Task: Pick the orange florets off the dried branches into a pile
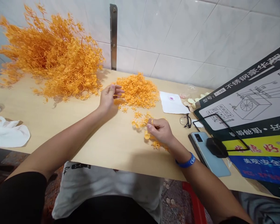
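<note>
My right hand (161, 130) is closed in a pinch on an orange plastic flower sprig (140, 122), whose small blossoms spread out on both sides of the fingers, low over the table. My left hand (110, 97) is held out with its fingers apart, at the left edge of a heap of small orange plastic flower pieces (138, 90). A few loose pieces (125, 110) lie just in front of that heap. Behind my left hand a large bushy pile of orange flower stems (53, 56) rises against the wall.
A crumpled white tissue (10, 133) lies at the left. To the right are white paper (174, 102), glasses (186, 120), a light blue phone (211, 152) and a black stand (217, 147). A printed carton (252, 102) leans along the right side. A metal bracket (113, 37) is on the tiled wall.
</note>
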### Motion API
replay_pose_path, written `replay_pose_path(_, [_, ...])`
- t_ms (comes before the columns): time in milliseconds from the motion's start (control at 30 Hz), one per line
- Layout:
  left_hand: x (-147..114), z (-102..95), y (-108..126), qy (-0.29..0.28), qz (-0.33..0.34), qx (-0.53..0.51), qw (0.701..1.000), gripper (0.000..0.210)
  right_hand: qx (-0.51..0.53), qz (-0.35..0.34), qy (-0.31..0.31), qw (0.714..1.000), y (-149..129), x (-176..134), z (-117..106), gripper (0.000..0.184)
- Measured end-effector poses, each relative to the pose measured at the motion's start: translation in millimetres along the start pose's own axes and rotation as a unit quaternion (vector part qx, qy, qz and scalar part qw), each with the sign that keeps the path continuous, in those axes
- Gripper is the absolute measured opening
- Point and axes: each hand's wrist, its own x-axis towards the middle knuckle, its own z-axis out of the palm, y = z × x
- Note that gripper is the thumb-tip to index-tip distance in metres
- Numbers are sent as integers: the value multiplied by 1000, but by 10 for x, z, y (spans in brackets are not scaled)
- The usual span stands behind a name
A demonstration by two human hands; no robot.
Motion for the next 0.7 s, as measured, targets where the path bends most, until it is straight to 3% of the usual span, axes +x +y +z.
replay_pose_path(67, [69, -75, -11, 4, 35, 57, 998, 28, 6, 1, 25, 1000, 5, -16, 2, 51])
replay_pose_path(167, [52, -83, -81, -63, 57, 137, 987, 42, 10, 22, 85, 996, 22, -2, 20, 50])
replay_pose_path(267, [-43, -18, -114, -137, 124, 212, 959, 39, 9, 46, 128, 991, 42, 20, 32, 48])
replay_pose_path(433, [-183, 43, -30, -213, 192, 220, 932, 44, 2, 50, 139, 989, 84, 21, 46, 46])
replay_pose_path(567, [-257, 79, -43, -313, 191, 220, 904, 55, -19, 48, 131, 990, 122, 22, 62, 46])
replay_pose_path(633, [-285, 103, -69, -306, 160, 240, 907, 53, -31, 41, 128, 991, 127, 23, 69, 46])
replay_pose_path(700, [-295, 122, -83, -250, 133, 255, 925, 51, -43, 27, 118, 992, 117, 22, 76, 45])
